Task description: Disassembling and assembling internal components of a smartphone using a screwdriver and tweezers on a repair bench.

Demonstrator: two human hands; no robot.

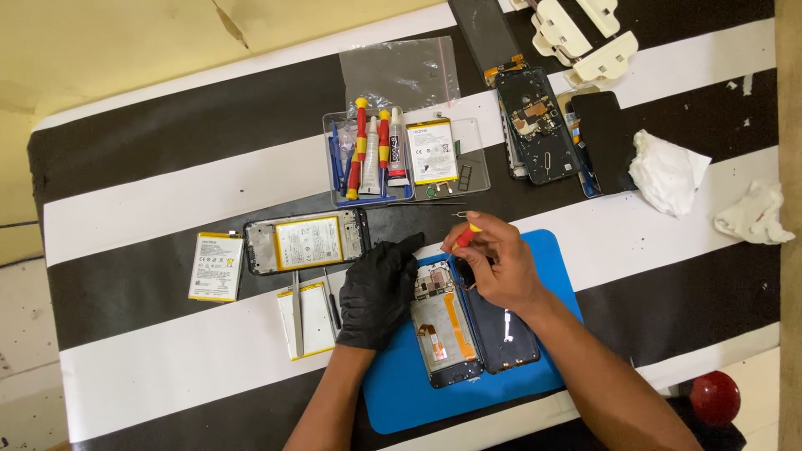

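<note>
**Risks around an opened phone under a small screwdriver**

Plainly, the bench is crowded, and most of what could go wrong comes from that. At the far left a loose white battery (215,266) lies flat on the striped tablecloth (125,209), just beside a second phone frame (306,241) with its own battery still seated; another battery (311,320) sits below with 2 thin metal tools across it. A stray elbow could sweep any of these off the edge, and a dented cell is a hazard.

The left hand (378,292), in a black glove, rests palm down with fingers loosely curled and the forefinger stretched toward the work; it grips nothing, only presses at the left edge of the opened phone (443,321), which lies on the blue mat (393,401). If that pressure eases, the phone may slide under the tool.

The right hand (494,260), bare, has its fingers pinched closed on a small red and yellow screwdriver (468,235), tip down over the phone's upper end. The tip itself is hidden by the fingers. A slip could gouge the board or tear the orange flex cable running down the phone. Freed screws could roll off unseen.

Further right, a dismantled phone (539,125) and crumpled tissue (666,171) add clutter.
</note>
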